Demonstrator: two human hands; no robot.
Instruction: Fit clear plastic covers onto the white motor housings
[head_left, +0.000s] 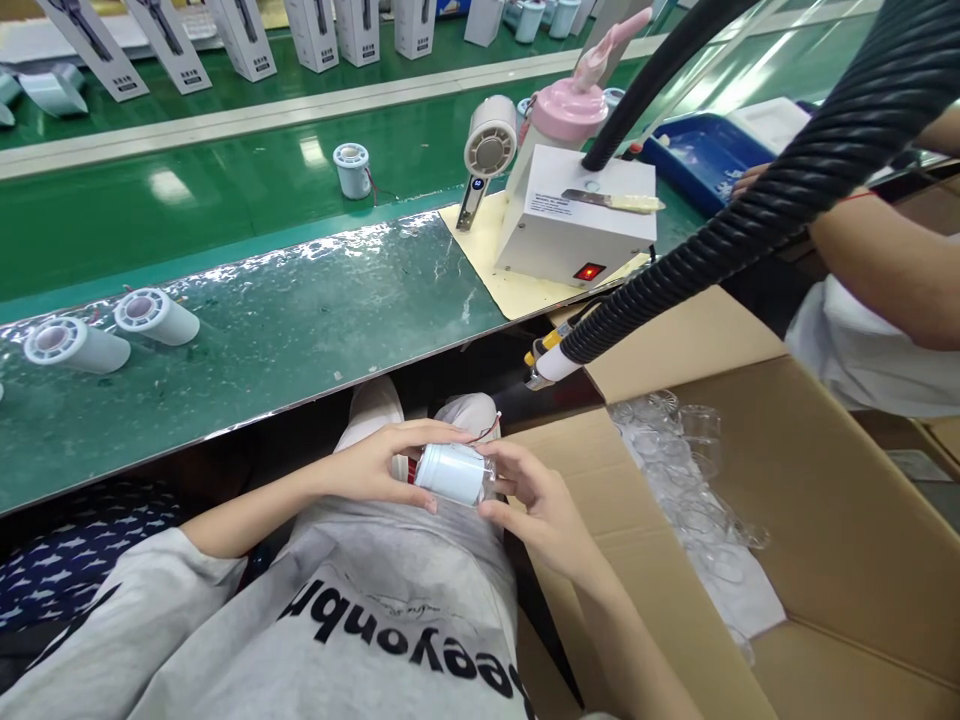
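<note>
Far left on the glossy tabletop (300,330), two white cylinder parts (75,345) lie on their sides just beside each other, pinkish round ends facing the camera. Further back on the green strip a smaller spool-like part (352,168) stands upright on its own, with a row of white product boxes (247,35) lined up behind it.

Down in the lap, the left hand (375,465) comes in from the left, its grip wrapped around the near end of a small white cylinder (454,473) with fingers curled over the top of it. That cylinder lies roughly sideways, held over the grey shirt below the tabletop edge, with thin red wires poking out near its upper right. The right hand (536,505) closes its grip on the other end, thumb and fingertips pinching what looks like a clear cap there, though it's hard to make out.

Moving right, on a yellow mat sits a white machine box (570,225) with a lit red switch, a hair-dryer-looking unit (487,150) propped beside it and a pink-topped bottle (568,105) behind. A thick black ribbed hose (750,210) runs diagonally down from the top right, ending in a white nozzle near the tabletop edge.

Right of the hands is an open cardboard box (825,520) with a pile of clear plastic cups (690,480) inside. At the far right edge, another person's arm (885,260) reaches across.
</note>
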